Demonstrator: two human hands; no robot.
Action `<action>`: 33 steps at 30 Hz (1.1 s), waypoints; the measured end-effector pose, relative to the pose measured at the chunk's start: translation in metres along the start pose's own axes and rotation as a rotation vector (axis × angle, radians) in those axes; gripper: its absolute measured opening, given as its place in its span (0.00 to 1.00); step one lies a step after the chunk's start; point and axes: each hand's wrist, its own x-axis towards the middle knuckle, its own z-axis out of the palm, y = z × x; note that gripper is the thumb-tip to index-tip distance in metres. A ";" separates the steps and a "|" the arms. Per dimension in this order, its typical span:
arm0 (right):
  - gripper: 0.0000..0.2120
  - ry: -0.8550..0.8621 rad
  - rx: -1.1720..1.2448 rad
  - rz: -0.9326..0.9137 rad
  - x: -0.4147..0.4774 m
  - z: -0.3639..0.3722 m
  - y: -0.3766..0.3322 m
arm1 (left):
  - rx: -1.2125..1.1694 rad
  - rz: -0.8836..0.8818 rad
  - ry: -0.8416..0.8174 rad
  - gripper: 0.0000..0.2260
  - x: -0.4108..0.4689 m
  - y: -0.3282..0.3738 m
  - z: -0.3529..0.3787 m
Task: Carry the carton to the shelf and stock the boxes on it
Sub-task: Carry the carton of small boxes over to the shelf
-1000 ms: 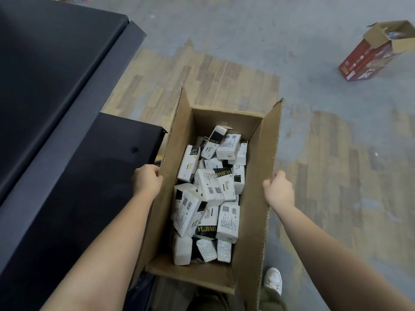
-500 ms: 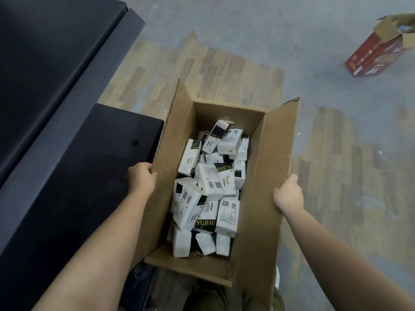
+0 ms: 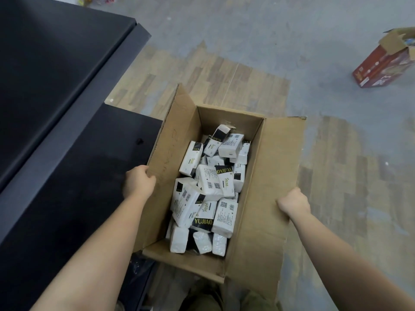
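While the carton (image 3: 277,167) hangs between both hands, tight beside the dark shelf (image 3: 67,180) on the left, look inside: a loose jumble of white-and-black boxes (image 3: 210,187), lying any which way. Whether the carton touches the shelf's ledge, I cannot tell. The boxes look like soft-wrapped packs, each one light, so I judge the load modest, but it will slide about if the carton tips. The cardboard is corrugated, stiff in the walls and weak in the flaps; the right flap is splayed well outward. A safer hold, I'd say, is low on the side walls or under the base, not up on those flaps.

Now the hands. The left hand (image 3: 139,182) has its fingers curled over the left flap's edge, gripping it, with the forearm reaching straight ahead. The right hand (image 3: 293,203) clamps the outer edge of the splayed flap, knuckles up, arm stretched wider out. Far right on the floor (image 3: 336,198), a red carton (image 3: 379,66) lies open.
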 end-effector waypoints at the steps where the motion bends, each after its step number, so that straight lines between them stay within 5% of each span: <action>1: 0.24 -0.009 0.000 -0.028 -0.001 -0.002 0.003 | 0.008 -0.003 0.000 0.18 -0.005 0.001 -0.001; 21: 0.20 -0.223 -0.307 -0.770 -0.010 -0.093 0.065 | -0.193 -0.168 -0.164 0.22 -0.221 0.044 0.063; 29: 0.22 -0.240 -0.495 -0.966 -0.011 -0.109 0.053 | -0.259 -0.302 -0.086 0.11 -0.292 0.036 0.089; 33: 0.24 -0.253 -0.626 -1.045 -0.019 -0.095 0.023 | -0.313 -0.377 -0.062 0.20 -0.296 0.020 0.095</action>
